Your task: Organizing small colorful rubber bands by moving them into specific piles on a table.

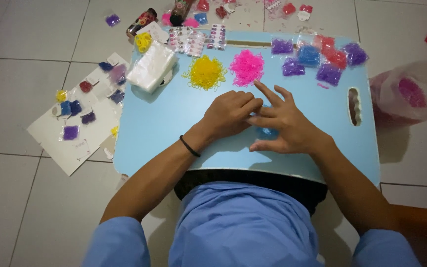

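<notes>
while pressing on a small blue packet near the middle of the light blue lap table, left hand curled, fingertips bunched at the packet's edge; right hand fingers spread over it. just beyond on the table, loose yellow bands and pink bands. likely risks: tiny bands spilling, scattering off the table edge onto the tiled floor.

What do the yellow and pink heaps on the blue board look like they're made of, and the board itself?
The yellow heap and pink heap look like tiny rubber or elastic loops: thin tangled rings in bright, slightly glossy colour. The blue board seems to be laminated wood or plastic, judging by its smooth matte face, pale edge and cut-out handle slot. The stack of clear bags looks like thin shiny plastic film.
</notes>
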